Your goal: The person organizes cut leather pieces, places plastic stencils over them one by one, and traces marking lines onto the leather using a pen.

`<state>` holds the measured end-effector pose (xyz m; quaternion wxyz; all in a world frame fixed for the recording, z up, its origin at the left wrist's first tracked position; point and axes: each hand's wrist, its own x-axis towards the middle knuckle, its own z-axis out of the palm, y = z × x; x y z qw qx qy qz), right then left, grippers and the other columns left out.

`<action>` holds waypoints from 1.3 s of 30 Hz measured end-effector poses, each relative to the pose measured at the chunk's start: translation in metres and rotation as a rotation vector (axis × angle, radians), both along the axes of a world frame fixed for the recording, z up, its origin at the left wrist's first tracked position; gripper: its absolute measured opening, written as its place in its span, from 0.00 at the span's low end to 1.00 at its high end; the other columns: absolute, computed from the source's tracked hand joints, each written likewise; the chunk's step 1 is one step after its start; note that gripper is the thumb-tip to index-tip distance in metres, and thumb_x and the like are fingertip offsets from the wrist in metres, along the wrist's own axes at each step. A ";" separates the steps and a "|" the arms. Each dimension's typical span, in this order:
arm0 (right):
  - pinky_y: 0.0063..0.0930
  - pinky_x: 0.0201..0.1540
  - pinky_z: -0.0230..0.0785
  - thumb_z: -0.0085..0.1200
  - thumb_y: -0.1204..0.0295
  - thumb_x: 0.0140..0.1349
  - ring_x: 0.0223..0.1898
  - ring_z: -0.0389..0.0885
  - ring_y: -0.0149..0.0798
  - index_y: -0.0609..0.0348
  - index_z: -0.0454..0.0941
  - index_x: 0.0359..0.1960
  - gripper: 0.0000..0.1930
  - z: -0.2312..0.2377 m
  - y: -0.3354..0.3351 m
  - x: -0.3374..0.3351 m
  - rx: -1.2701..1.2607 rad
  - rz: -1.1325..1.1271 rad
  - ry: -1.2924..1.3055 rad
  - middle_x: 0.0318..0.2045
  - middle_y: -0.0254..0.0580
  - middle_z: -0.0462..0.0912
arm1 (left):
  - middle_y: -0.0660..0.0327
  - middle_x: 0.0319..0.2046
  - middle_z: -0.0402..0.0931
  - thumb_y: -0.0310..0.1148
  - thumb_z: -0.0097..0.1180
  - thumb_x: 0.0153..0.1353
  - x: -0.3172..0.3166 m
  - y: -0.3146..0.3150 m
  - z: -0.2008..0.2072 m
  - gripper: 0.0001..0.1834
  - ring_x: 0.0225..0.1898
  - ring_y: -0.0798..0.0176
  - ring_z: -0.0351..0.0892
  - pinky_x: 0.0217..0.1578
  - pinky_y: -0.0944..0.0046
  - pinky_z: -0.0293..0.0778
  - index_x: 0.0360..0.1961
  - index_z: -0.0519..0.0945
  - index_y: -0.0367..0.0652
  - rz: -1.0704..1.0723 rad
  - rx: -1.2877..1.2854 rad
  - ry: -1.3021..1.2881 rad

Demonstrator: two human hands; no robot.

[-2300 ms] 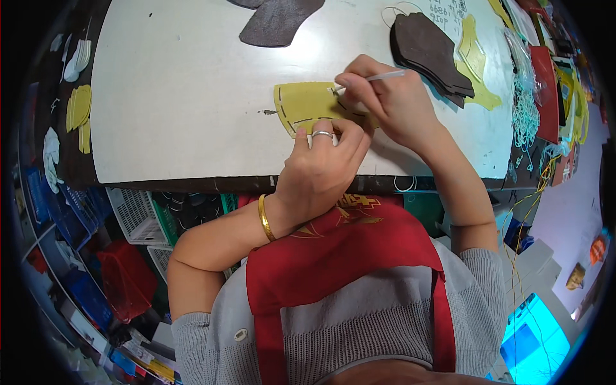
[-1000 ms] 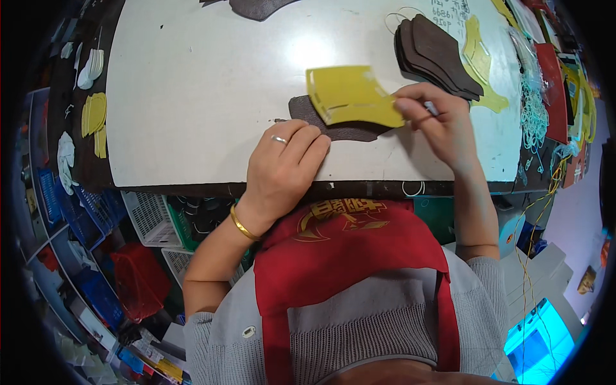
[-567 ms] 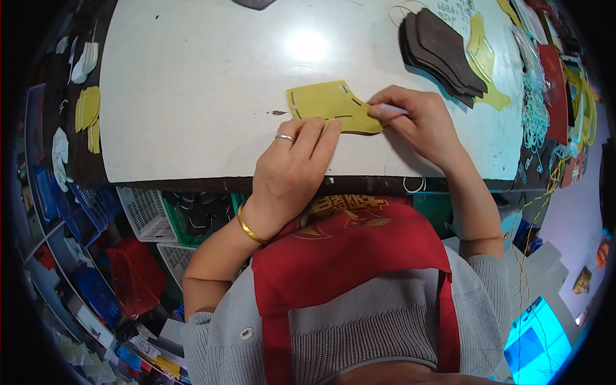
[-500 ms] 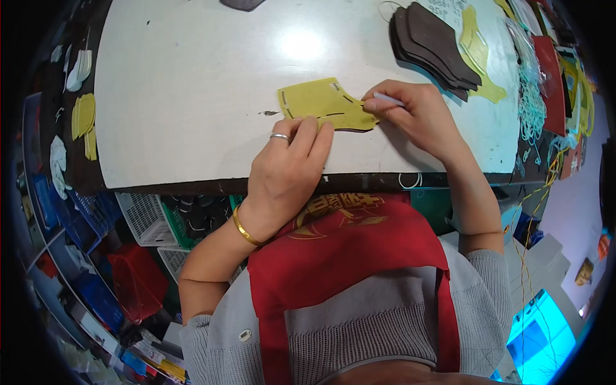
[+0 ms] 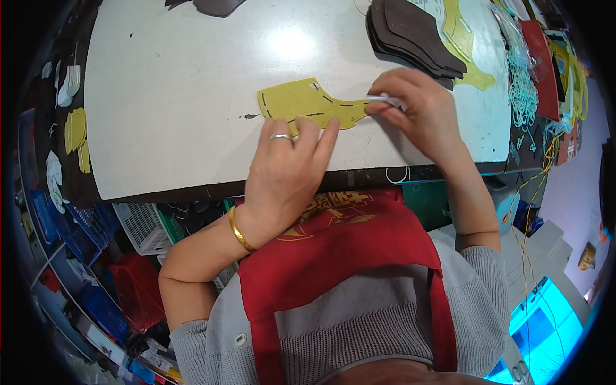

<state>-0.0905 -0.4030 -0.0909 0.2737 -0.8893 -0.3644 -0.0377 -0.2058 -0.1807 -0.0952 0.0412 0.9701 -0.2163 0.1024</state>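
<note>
A yellow pattern template [image 5: 292, 99] with dark dashed slots lies on the white tabletop, its narrow tail pointing right. My left hand [image 5: 289, 163], wearing a ring, rests its spread fingertips along the template's near edge. At the tail end, my right hand [image 5: 420, 109] pinches a slim white pen [image 5: 385, 99]. The pen's tip is hard to make out against the fingers and the tail. Beyond my right hand lies a stack of dark brown cut pieces [image 5: 414, 35].
Another yellow template [image 5: 459, 38] lies beside the stack, near tangled pale-green cord [image 5: 525, 96] and a red panel [image 5: 539, 67]. A dark piece [image 5: 218, 6] sits at the far edge. Yellow pieces [image 5: 77, 125] and a white glove [image 5: 55, 176] lie left; a white crate [image 5: 142, 224] stands below the table.
My right hand has shifted right along the template, uncovering more of its tail. My left fingers have slid right and spread along the near edge. The whole view has shifted slightly.
</note>
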 end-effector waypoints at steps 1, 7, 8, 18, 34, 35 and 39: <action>0.34 0.33 0.74 0.64 0.69 0.60 0.33 0.84 0.43 0.53 0.84 0.35 0.05 0.002 0.002 0.005 0.004 0.017 -0.002 0.33 0.36 0.85 | 0.57 0.36 0.72 0.27 0.56 0.55 -0.001 -0.002 -0.001 0.27 0.40 0.54 0.75 0.40 0.62 0.79 0.59 0.80 0.46 0.017 0.004 -0.002; 0.41 0.31 0.72 0.50 0.59 0.70 0.30 0.81 0.47 0.51 0.83 0.38 0.13 0.030 0.046 0.015 -0.083 0.210 -0.087 0.31 0.38 0.83 | 0.49 0.47 0.77 0.29 0.54 0.55 -0.007 -0.016 -0.011 0.23 0.45 0.50 0.77 0.47 0.57 0.79 0.52 0.80 0.28 -0.019 0.015 -0.076; 0.44 0.32 0.73 0.50 0.56 0.71 0.29 0.83 0.48 0.50 0.83 0.37 0.14 0.028 0.060 0.013 -0.056 0.194 0.191 0.28 0.41 0.84 | 0.48 0.48 0.77 0.33 0.53 0.58 -0.008 -0.016 -0.013 0.24 0.46 0.49 0.77 0.49 0.54 0.77 0.53 0.80 0.29 -0.018 0.024 -0.080; 0.36 0.29 0.72 0.55 0.54 0.70 0.23 0.80 0.50 0.55 0.83 0.35 0.17 0.028 0.112 0.017 -0.157 0.504 0.358 0.20 0.43 0.81 | 0.52 0.44 0.78 0.35 0.54 0.58 -0.010 -0.014 -0.022 0.23 0.39 0.51 0.80 0.46 0.54 0.80 0.54 0.82 0.39 -0.031 -0.120 -0.146; 0.34 0.28 0.74 0.61 0.64 0.66 0.26 0.84 0.45 0.54 0.84 0.35 0.08 0.013 0.087 0.008 -0.059 0.406 0.241 0.27 0.37 0.85 | 0.48 0.43 0.76 0.38 0.50 0.61 -0.010 -0.017 -0.026 0.22 0.47 0.42 0.78 0.49 0.47 0.80 0.50 0.82 0.33 -0.043 -0.116 -0.153; 0.33 0.28 0.74 0.61 0.64 0.66 0.26 0.84 0.46 0.54 0.83 0.35 0.08 0.012 0.086 0.009 -0.118 0.459 0.165 0.27 0.38 0.84 | 0.48 0.43 0.76 0.38 0.51 0.61 -0.011 -0.016 -0.026 0.22 0.47 0.42 0.79 0.49 0.47 0.80 0.50 0.82 0.33 -0.044 -0.125 -0.132; 0.31 0.29 0.75 0.58 0.64 0.68 0.27 0.85 0.43 0.57 0.81 0.34 0.10 0.024 0.066 0.008 -0.241 0.411 0.034 0.27 0.40 0.85 | 0.51 0.41 0.76 0.37 0.51 0.61 -0.007 -0.013 -0.023 0.20 0.46 0.47 0.80 0.48 0.49 0.81 0.49 0.82 0.36 -0.022 -0.094 -0.103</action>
